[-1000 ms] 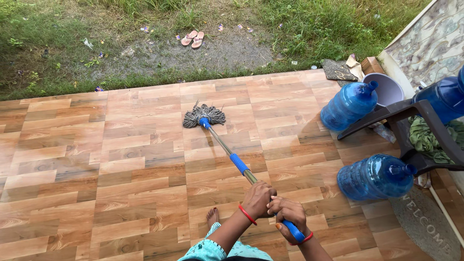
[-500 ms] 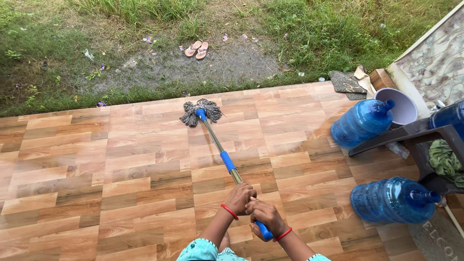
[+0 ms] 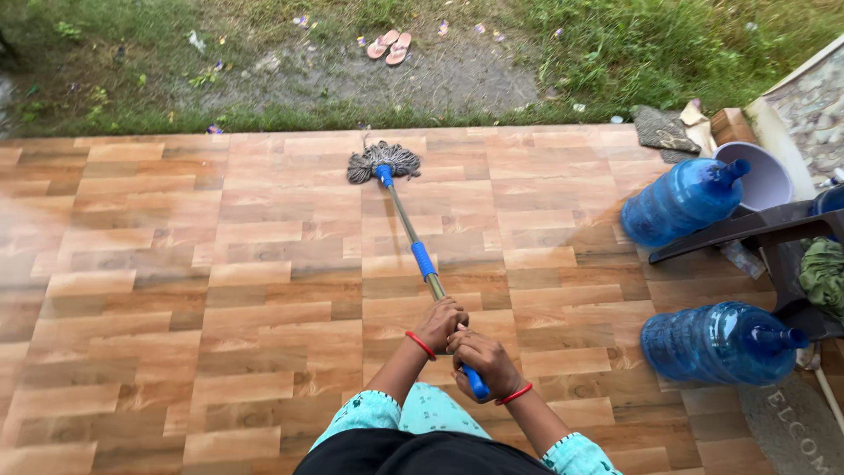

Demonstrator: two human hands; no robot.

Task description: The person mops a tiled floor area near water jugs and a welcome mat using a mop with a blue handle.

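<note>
Your left hand (image 3: 442, 324) is wrapping shut around the mop handle (image 3: 413, 244), and your right hand (image 3: 482, 362) is clamping the blue end grip just behind it. In the head view, the mop head (image 3: 383, 162) is now lying near the tiled floor's (image 3: 176, 264) grass edge, farther out than a second ago: you are pushing the stroke outward, toward the sandals (image 3: 390, 46).

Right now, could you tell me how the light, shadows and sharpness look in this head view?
Head view: soft, even daylight with no hard shadows; the mop head and both hands, left hand and right hand, look sharp; the floor tiles go hazy and washed out at the left edge; the blue water jugs show only mild sheen.
</note>
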